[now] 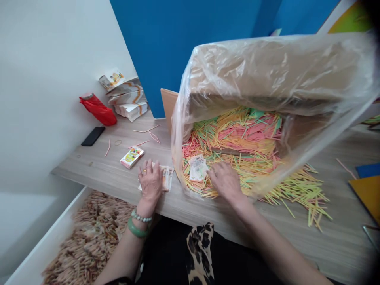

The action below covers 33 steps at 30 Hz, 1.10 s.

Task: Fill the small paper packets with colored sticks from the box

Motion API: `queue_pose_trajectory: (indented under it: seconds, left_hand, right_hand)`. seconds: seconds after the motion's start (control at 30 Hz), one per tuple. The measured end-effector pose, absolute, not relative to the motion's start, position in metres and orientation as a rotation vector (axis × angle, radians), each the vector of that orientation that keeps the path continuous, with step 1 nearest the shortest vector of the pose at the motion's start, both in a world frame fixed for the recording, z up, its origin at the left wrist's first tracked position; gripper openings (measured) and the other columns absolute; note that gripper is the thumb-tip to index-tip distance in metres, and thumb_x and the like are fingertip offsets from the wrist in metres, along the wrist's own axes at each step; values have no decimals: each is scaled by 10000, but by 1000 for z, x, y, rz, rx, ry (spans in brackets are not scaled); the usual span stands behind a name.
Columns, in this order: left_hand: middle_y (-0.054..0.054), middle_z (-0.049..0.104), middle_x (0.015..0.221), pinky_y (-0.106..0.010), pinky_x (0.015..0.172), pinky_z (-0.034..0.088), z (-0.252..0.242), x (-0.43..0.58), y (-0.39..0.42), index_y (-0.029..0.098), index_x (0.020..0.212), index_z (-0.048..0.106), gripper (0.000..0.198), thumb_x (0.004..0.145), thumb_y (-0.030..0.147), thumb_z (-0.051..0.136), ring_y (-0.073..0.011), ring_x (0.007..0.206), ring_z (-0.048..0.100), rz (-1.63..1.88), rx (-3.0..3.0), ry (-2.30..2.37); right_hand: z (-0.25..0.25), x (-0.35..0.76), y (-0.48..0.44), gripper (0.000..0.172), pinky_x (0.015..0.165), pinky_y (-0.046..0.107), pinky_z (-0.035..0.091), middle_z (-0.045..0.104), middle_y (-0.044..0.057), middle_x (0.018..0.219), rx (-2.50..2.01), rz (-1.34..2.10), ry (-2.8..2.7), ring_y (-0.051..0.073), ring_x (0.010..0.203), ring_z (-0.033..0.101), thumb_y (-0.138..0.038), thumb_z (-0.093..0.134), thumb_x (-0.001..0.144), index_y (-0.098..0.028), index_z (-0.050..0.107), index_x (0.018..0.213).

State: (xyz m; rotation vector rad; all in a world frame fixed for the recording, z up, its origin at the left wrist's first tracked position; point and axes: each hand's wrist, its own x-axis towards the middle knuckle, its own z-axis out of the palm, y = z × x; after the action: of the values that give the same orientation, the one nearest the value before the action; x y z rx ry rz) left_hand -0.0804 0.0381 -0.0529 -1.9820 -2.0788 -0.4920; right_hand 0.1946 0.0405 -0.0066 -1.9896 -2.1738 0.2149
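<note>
My left hand (150,182) lies palm down with its fingers flat on small printed packets (168,178) on the desk. A small printed box (132,156) is just beyond its fingertips. My right hand (227,181) rests palm down, fingers apart, on a heap of thin yellow, pink and green paper sticks (243,132). Its fingertips are beside another pair of printed packets (198,168) on the sticks; whether they touch is unclear. The heap spills from a cardboard box (267,75) on its side, lined with a clear plastic bag (181,118).
At the left are a black phone (93,136), a red pouch (98,111), stacked flat cartons (129,99) and loose pink sticks (152,134). Below the desk's left edge is a white bin (56,241) full of small brownish pieces. A yellow board (368,194) lies far right.
</note>
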Motion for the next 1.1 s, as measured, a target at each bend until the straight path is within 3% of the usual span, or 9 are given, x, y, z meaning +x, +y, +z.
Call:
queue_pose_trajectory:
  seconds: [0.13,0.3,0.4,0.53,0.63,0.7,0.8,1.0,1.1]
  left_hand:
    - [-198,536,1493,-621,1212,185,-54,-66,12,163,1340,624,445,987,392,481,-390,1436,426,-462,-2222,-1934]
    - [-205,443,1563,-742,1161,136,-62,-65,1,185,1441,539,474,996,291,412,-440,1485,319,-265,-2247,-2068]
    - [-198,427,1575,-755,1149,146,-65,-76,6,201,1450,533,485,996,212,364,-426,1496,304,-149,-2195,-2123]
    - [-207,460,1551,-787,1126,149,-60,-85,7,190,1438,546,474,984,220,412,-449,1478,326,-191,-2156,-2163]
    - [-222,549,1470,-747,1133,226,-50,-78,5,167,1387,590,449,967,305,511,-442,1407,443,-523,-2158,-2083]
    - [-202,637,1371,-628,1124,367,-40,-64,6,175,1290,659,384,956,333,555,-374,1299,571,-873,-2212,-1968]
    - [-142,724,1199,-412,984,540,-23,-31,17,193,1145,727,264,950,299,586,-251,1109,684,-1377,-2377,-1826]
    - [-94,735,1050,-306,846,562,-4,21,50,189,982,775,167,891,255,650,-195,983,690,-1880,-2609,-1800]
    - [-75,726,1015,-283,755,537,-5,27,56,184,994,771,200,865,299,670,-165,847,659,-2003,-2518,-2025]
  right_hand:
    - [-10,168,67,423,862,395,432,686,195,1117,-2149,220,-2182,327,1058,616,-468,524,923,-115,703,1072]
    - [-18,169,82,290,795,333,423,724,146,1071,-2178,352,-2100,270,986,643,-256,531,858,-156,718,1056]
    - [-22,174,84,285,744,301,395,732,105,1026,-2125,423,-1968,232,928,638,-180,488,826,-191,735,969]
    - [-25,184,86,251,675,279,349,708,61,860,-2002,513,-1802,202,813,596,-238,475,829,-198,708,743]
    - [-28,198,88,279,649,266,331,654,26,751,-1843,598,-1629,179,736,552,-318,480,831,-193,669,669]
    - [-30,208,88,309,643,262,333,617,8,707,-1735,617,-1487,168,696,522,-371,466,843,-189,659,686]
    - [-31,218,89,292,642,262,347,600,-2,699,-1673,597,-1369,162,677,503,-369,452,843,-183,664,767]
    - [-22,219,94,275,699,273,416,693,43,791,-1745,755,-1820,184,756,588,-253,447,854,-167,702,795]
    - [-13,216,85,319,875,316,428,732,92,1004,-1811,461,-2033,222,965,615,-235,420,925,-186,734,899]
